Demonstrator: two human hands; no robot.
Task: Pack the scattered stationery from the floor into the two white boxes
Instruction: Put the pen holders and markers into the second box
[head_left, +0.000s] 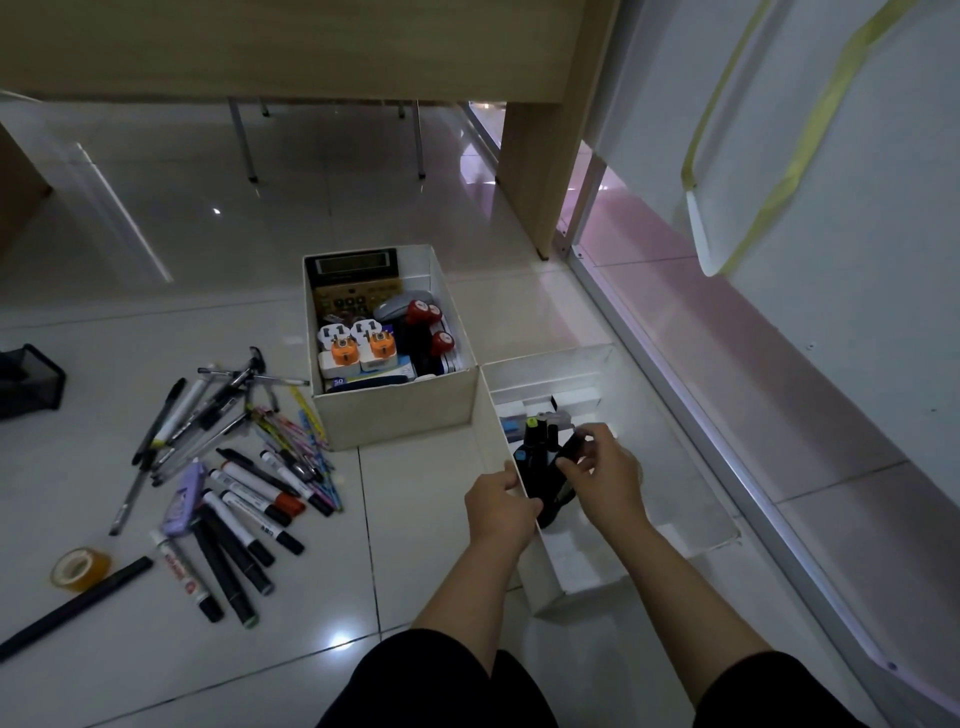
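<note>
The black mesh holder (28, 382) is cut off by the left edge, as is the long black pen (72, 603). Both hands hide the lower ends of the dark markers (535, 467) in the near box (498, 447); labels on the floor markers (244, 499) are too small to read.

I read this as an office. A pale wood-laminate desk (291, 47) spans the top of my view, with thin metal chair legs (244, 140) standing on glossy white floor tiles (156, 249) beyond it. To the right runs an aluminium-framed partition (691, 415), its panel covered in white sheeting held with yellow tape (800, 135). The goods fit too: marker pens and ballpoints (234, 467) heaped on the tiles, a black mesh pen holder (31, 382), a roll of clear tape (80, 569), and a desk calculator (353, 280) in 1 white box (395, 410)
</note>
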